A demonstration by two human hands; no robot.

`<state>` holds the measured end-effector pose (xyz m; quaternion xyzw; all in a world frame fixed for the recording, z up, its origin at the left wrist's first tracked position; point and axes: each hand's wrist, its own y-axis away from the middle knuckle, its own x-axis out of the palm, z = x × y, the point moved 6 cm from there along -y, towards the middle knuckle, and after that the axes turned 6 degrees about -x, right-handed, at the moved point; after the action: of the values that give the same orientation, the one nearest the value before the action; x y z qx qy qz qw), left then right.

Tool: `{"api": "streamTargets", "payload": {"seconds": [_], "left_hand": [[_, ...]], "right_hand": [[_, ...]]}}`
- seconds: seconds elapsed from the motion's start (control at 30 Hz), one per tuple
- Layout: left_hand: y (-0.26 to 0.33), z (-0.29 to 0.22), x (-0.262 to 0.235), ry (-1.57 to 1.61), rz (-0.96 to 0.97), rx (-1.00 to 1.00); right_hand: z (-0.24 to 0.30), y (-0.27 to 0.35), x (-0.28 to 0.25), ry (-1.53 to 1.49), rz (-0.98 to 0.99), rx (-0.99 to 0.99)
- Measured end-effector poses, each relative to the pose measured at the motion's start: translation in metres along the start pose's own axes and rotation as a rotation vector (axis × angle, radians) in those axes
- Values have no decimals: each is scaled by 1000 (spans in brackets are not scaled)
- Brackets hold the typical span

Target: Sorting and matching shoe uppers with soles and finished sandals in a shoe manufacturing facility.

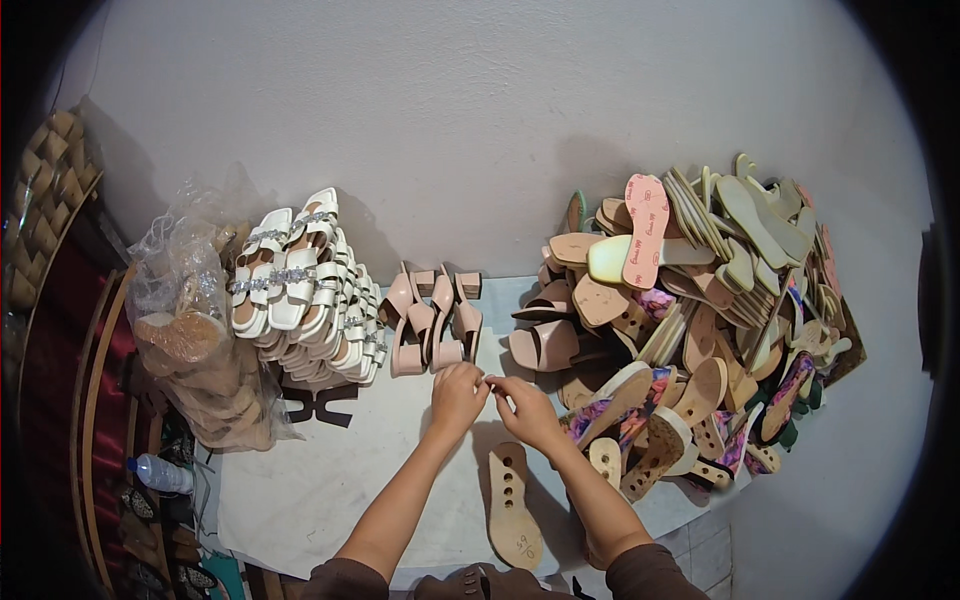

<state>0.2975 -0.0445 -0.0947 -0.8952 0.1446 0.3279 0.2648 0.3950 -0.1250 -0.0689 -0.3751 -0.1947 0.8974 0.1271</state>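
Note:
My left hand (460, 400) and my right hand (525, 412) meet above the white tabletop (330, 490), their fingertips nearly touching. Both are closed, with finger and thumb pinched; anything between the fingers is too small or hidden to make out. Just beyond them stand several pale pink block-heeled sandals (440, 342), lined up side by side. Nearer to me, below my right hand, lies a beige shoe sole (515, 535) with a row of round holes and a handwritten mark. My forearms reach in from the lower edge.
A tall stack of white sandals with jewelled straps (290, 290) stands left, beside a clear plastic bag of footwear parts (200, 370). Dark cut strips (320, 405) lie below it. A large loose pile of soles and insoles (690, 290) covers the right side. A plastic bottle (163, 474) is at the left edge.

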Motion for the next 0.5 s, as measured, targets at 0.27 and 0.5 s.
{"api": "streamTargets", "payload": {"seconds": [0.27,0.5], "left_hand": [[17,-13,31,50,29,-94],[-12,-16,71,-38,234,-275]], "right_hand": [[-20,33,-12,63,132,19],[-90,-16,1,857,371,-7]]}}
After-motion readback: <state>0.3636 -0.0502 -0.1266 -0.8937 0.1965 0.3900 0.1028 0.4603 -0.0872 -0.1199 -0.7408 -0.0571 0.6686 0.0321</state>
